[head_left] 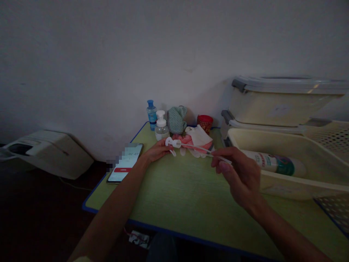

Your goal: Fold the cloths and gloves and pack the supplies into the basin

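Note:
My left hand (157,151) is closed around a white spray pump head (174,143), held above the middle of the table. A thin translucent tube (195,147) runs from the head toward the right. My right hand (241,174) pinches the far end of the tube between thumb and fingertips; a pale tip sticks out below the fingers. Just behind the pump head lies a pink and white cloth (199,137). A clear pump bottle (162,130) with a white top stands upright beyond my left hand.
A blue bottle (151,114), a green patterned cloth bundle (176,120) and a red container (205,123) stand along the wall. A phone (127,163) lies at the table's left edge. On the right, a cream bin (283,183) holds a white and green bottle (275,162), near lidded boxes (272,109).

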Demonstrator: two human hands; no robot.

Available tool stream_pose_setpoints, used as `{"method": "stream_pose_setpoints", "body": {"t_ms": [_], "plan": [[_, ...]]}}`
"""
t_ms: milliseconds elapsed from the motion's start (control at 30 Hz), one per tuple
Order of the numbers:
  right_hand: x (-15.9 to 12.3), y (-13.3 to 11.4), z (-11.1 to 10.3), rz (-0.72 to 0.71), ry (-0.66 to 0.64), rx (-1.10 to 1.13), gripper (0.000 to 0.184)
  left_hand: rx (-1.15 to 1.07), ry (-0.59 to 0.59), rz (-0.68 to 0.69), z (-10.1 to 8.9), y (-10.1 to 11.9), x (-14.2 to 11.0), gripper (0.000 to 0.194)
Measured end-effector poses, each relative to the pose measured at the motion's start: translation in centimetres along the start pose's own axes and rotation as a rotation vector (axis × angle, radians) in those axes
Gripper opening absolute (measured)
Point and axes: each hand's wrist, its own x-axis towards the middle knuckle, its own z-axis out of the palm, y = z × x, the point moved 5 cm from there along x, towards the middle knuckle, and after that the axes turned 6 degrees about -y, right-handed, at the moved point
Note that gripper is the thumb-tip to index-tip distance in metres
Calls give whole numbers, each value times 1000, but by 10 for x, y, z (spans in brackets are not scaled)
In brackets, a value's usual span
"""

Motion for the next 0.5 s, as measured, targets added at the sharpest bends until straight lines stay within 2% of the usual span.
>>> {"method": "stream_pose_setpoints", "body": {"t_ms": [67,133,233,333,500], "plan": [[7,0,-5,45,-149,18,25,-20,1,6,0,0,0,29],[12,5,-14,122,-213,-25,28,-45,1,11,1,1,0,23],[14,20,-31,275,-235,-65,27,-89,1,15,8,2,-1,23],[13,32,-48,387,-260,-11,34,-84,17,31,15,3,-3,21],[6,42,-81,520,-231,72,41,125,-10,59,30,8,-5,27]]}}
